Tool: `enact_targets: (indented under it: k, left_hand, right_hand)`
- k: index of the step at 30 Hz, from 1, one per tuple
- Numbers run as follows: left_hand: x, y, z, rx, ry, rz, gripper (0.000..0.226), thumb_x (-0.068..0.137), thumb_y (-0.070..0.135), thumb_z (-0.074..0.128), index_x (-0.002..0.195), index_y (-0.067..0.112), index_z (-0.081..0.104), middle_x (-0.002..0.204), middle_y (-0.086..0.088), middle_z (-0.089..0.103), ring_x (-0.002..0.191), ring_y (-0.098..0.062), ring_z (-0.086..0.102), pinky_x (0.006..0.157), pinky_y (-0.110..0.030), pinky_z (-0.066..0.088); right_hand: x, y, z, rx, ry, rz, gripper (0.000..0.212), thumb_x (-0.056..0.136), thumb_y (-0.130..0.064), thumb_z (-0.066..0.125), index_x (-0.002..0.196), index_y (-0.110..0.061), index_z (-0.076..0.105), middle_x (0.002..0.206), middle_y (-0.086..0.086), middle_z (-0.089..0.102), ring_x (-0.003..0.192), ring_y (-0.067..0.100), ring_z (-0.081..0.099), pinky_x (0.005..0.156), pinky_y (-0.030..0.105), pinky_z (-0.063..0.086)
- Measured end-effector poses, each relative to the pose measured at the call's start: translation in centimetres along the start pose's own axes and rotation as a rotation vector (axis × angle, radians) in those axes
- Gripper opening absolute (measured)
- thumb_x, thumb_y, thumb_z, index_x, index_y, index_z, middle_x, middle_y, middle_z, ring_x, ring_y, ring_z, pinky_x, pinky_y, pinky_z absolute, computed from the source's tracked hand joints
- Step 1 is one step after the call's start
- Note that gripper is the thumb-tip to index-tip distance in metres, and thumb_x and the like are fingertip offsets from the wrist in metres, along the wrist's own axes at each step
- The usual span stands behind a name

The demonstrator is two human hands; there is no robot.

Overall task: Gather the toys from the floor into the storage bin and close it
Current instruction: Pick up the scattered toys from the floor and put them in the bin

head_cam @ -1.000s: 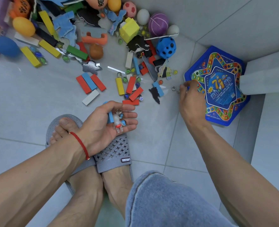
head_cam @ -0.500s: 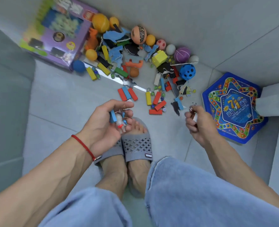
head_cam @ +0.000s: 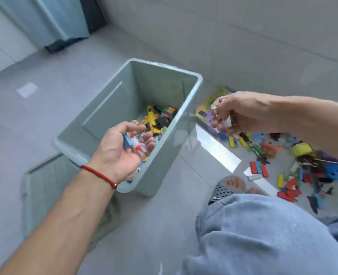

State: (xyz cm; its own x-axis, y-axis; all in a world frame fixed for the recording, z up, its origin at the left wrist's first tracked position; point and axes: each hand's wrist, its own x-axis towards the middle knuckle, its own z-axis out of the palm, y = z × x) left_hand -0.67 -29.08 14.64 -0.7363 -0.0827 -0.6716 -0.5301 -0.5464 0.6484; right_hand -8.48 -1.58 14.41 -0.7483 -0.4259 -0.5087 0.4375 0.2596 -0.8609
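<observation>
A pale green storage bin (head_cam: 108,108) stands open on the floor, with a yellow toy plane (head_cam: 151,118), a colour cube (head_cam: 169,112) and other toys at its bottom. My left hand (head_cam: 122,151) hovers over the bin's near rim, palm up, cupping a blue block, a small white and red figure and marbles. My right hand (head_cam: 235,114) is just right of the bin, fingers pinched on small metal pieces. The bin's lid (head_cam: 45,187) lies flat on the floor in front of the bin, under my left forearm.
A scatter of loose toys (head_cam: 295,165) covers the floor at the right: coloured blocks, a blue holed ball (head_cam: 337,172), a yellow cube. A purple toy box (head_cam: 205,114) lies behind my right hand. My knee and grey slippers (head_cam: 226,188) are at lower right.
The view has swung left from the toy pile to the bin. Both hands, still holding their small toys, have travelled left; the left is now over the bin, the right beside it.
</observation>
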Motion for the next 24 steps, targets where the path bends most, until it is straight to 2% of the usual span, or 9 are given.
enact_targets:
  k: [3,7,9,11,13,15,16,20,24]
  left_hand:
    - [-0.8,3.3,-3.6,-0.003,0.154,0.052,0.012,0.088,0.005,0.05,0.099,0.006,0.051,0.119,-0.023,0.044,0.105,-0.035,0.053,0.078,-0.041,0.059]
    - [-1.3,4.9,-5.1,0.042,0.209,0.095,0.037,0.088,0.006,0.047,0.125,0.007,0.044,0.129,-0.017,0.034,0.091,-0.034,0.047,0.106,-0.07,0.032]
    - [-1.3,5.0,-4.8,0.068,0.223,0.12,0.041,0.087,0.006,0.047,0.128,0.007,0.043,0.148,-0.015,0.025,0.12,-0.05,0.04,0.106,-0.075,0.025]
    - [-1.2,4.5,-3.8,0.116,0.229,0.125,0.051,0.084,0.006,0.048,0.135,0.009,0.039,0.158,-0.025,0.012,0.144,-0.055,0.012,0.11,-0.072,0.024]
    - [-1.5,3.4,-1.9,0.168,0.178,0.149,0.034,0.085,0.006,0.049,0.119,0.006,0.046,0.151,-0.034,0.024,0.141,-0.052,0.027,0.114,-0.061,0.03]
    - [-1.2,1.4,0.5,0.251,0.14,0.193,0.005,0.088,0.005,0.048,0.091,0.009,0.05,0.113,-0.024,0.052,0.103,-0.038,0.058,0.109,-0.052,0.042]
    - [-0.7,0.2,1.7,0.291,0.125,0.217,0.005,0.089,0.005,0.049,0.088,0.009,0.05,0.098,-0.017,0.052,0.088,-0.031,0.059,0.104,-0.049,0.047]
    - [1.7,-6.0,7.6,0.435,-0.017,0.223,0.01,0.09,0.004,0.05,0.089,0.014,0.053,0.092,-0.009,0.049,0.091,-0.029,0.053,0.092,-0.042,0.054]
    - [4.9,-13.3,12.8,0.585,-0.168,0.104,0.014,0.094,0.008,0.05,0.105,0.011,0.058,0.092,-0.008,0.055,0.096,-0.028,0.057,0.088,-0.044,0.055]
  right_hand:
    - [2.6,-5.1,6.8,-0.01,-0.095,0.021,0.008,0.088,-0.001,0.046,0.092,-0.005,0.051,0.081,0.016,0.057,0.059,0.023,0.056,0.058,0.028,0.058]
    - [5.4,-7.5,14.0,0.031,-0.127,0.071,0.033,0.087,-0.013,0.059,0.116,-0.006,0.044,0.093,0.015,0.048,0.071,0.032,0.065,0.092,0.044,0.058]
    - [5.7,-7.3,14.8,-0.009,-0.077,0.106,0.054,0.083,-0.023,0.063,0.13,-0.005,0.043,0.107,0.013,0.053,0.085,0.034,0.068,0.097,0.046,0.055]
    - [4.7,-6.5,13.1,-0.115,-0.041,0.079,0.053,0.088,-0.028,0.065,0.133,-0.005,0.048,0.117,0.014,0.056,0.097,0.033,0.068,0.09,0.045,0.058]
    - [3.2,-4.9,9.4,-0.191,0.035,0.062,0.037,0.095,-0.027,0.062,0.127,-0.009,0.057,0.12,0.012,0.059,0.103,0.028,0.066,0.089,0.045,0.059]
    - [1.2,-2.4,4.5,-0.233,0.112,0.113,0.03,0.096,-0.024,0.061,0.119,-0.004,0.063,0.123,0.021,0.063,0.1,0.028,0.066,0.091,0.048,0.058]
    - [0.0,-1.0,1.9,-0.238,0.162,0.143,0.03,0.096,-0.022,0.061,0.117,-0.001,0.064,0.124,0.024,0.064,0.096,0.03,0.066,0.091,0.049,0.058]
    - [-6.3,5.9,-8.5,-0.31,0.422,0.277,0.031,0.097,-0.023,0.06,0.117,0.0,0.065,0.115,0.022,0.069,0.097,0.036,0.07,0.086,0.044,0.059]
    - [-11.8,14.4,-15.2,-0.284,0.629,0.43,0.038,0.099,-0.015,0.054,0.123,0.015,0.054,0.086,0.02,0.062,0.062,0.021,0.054,0.056,0.027,0.045]
